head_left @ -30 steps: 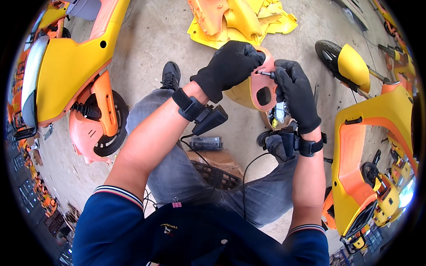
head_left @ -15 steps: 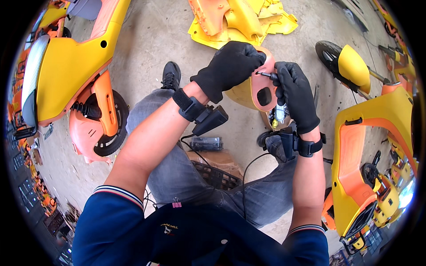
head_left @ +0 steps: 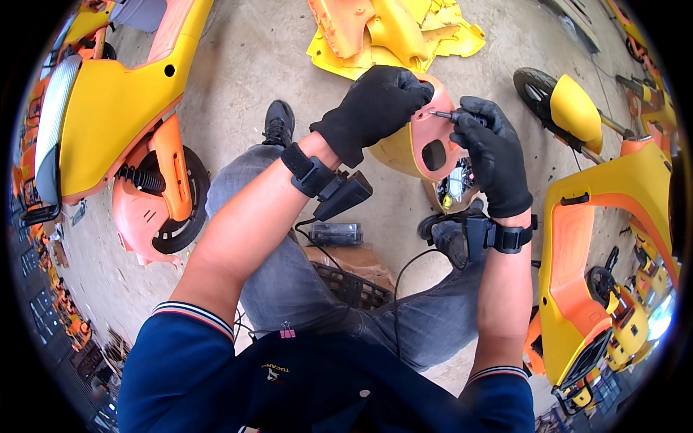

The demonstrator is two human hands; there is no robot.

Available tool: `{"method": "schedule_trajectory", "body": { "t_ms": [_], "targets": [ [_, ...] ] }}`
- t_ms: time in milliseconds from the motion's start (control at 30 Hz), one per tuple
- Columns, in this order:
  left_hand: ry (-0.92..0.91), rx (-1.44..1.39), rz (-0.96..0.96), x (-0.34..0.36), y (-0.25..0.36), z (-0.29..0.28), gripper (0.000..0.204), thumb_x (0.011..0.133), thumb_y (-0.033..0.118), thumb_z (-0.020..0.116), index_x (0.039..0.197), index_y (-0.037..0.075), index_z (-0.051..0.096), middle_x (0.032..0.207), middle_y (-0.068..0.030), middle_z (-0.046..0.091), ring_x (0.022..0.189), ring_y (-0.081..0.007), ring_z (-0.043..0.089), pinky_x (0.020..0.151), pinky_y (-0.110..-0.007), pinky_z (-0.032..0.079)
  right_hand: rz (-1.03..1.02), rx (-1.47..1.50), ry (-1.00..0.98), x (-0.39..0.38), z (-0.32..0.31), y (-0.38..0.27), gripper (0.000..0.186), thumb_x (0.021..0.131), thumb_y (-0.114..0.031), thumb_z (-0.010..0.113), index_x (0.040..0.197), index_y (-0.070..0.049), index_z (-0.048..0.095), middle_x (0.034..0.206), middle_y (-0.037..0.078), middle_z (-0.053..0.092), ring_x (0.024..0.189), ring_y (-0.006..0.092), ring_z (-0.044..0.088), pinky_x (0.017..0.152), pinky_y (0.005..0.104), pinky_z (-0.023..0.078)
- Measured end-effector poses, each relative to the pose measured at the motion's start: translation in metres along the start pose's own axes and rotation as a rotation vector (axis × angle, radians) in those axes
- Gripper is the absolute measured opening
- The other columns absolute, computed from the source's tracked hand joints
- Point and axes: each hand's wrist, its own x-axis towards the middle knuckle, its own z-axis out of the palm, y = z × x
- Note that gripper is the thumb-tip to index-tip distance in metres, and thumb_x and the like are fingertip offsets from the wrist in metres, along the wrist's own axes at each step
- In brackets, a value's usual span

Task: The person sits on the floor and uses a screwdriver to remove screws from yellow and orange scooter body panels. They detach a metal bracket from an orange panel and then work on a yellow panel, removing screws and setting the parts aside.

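My left hand (head_left: 386, 101), in a black glove, is closed on the upper edge of a scooter body panel (head_left: 426, 135), a curved plastic shell, pink inside and yellow outside, with a dark oval opening. In my right hand (head_left: 497, 155), also black-gloved, the fingers grip a thin dark screwdriver (head_left: 449, 115). Its tip points left at the pink face near my left fingers. Whether the tip touches the panel I cannot tell. What my left fingertips pinch underneath is hidden.
Beneath the panel stands an open box (head_left: 458, 189) of small parts. Yellow and orange plastic panels (head_left: 397, 36) lie on the floor beyond. Part-stripped scooters stand at left (head_left: 115, 123) and right (head_left: 613, 187). A clear plastic case (head_left: 337, 233) and a black crate (head_left: 354, 289) are between my legs.
My right hand has shifted a little to the right, carrying the screwdriver's tip right and slightly up along the panel. The left hand keeps its hold on the panel.
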Motion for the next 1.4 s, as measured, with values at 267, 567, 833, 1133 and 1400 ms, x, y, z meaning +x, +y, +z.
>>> {"method": "schedule_trajectory", "body": {
  "t_ms": [267,567,833,1133,1400],
  "targets": [
    [0.022,-0.034,0.011,0.002,-0.006,0.0,0.027,0.091,0.027,0.061,0.081,0.003,0.065,0.065,0.0024,0.053,0.06,-0.0052,0.044,0.056,-0.024,0.038,-0.048,-0.086,-0.006,-0.003,0.013,-0.003,0.021,0.089,-0.006,0.062,0.109,0.002,0.059,0.09,0.005,0.065,0.077,0.0091,0.061,0.069,0.0219,0.05],
    [0.041,-0.059,-0.11,0.001,0.005,-0.002,0.028,0.092,0.029,0.061,0.081,0.004,0.067,0.063,0.0039,0.052,0.059,-0.0055,0.044,0.055,-0.024,0.037,-0.214,-0.231,0.172,-0.003,0.022,0.003,0.017,0.089,-0.01,0.067,0.1,0.001,0.06,0.081,0.003,0.063,0.067,0.0063,0.056,0.062,0.0213,0.046],
    [0.028,-0.085,-0.126,0.0,0.006,-0.002,0.027,0.091,0.03,0.062,0.083,0.005,0.068,0.064,0.0047,0.052,0.059,-0.0048,0.045,0.055,-0.023,0.036,-0.125,-0.145,0.194,0.0,0.011,0.005,0.017,0.088,-0.011,0.066,0.098,0.002,0.061,0.079,0.005,0.064,0.069,0.0081,0.059,0.062,0.0219,0.047],
    [0.044,-0.01,-0.087,0.002,-0.001,-0.004,0.026,0.091,0.028,0.061,0.086,0.004,0.069,0.067,0.0041,0.054,0.06,-0.0048,0.046,0.056,-0.023,0.037,-0.05,-0.136,0.173,0.001,0.004,0.005,0.015,0.09,-0.011,0.061,0.098,0.002,0.06,0.088,0.01,0.068,0.074,0.0114,0.062,0.067,0.0247,0.053],
    [0.063,0.011,-0.036,0.002,-0.002,-0.005,0.026,0.09,0.028,0.061,0.085,0.004,0.068,0.066,0.0043,0.054,0.06,-0.0052,0.046,0.056,-0.024,0.038,-0.078,-0.173,0.248,0.004,-0.011,0.003,0.02,0.094,-0.014,0.057,0.105,0.002,0.061,0.091,0.009,0.067,0.077,0.0107,0.061,0.066,0.0254,0.054]
  ]
}}
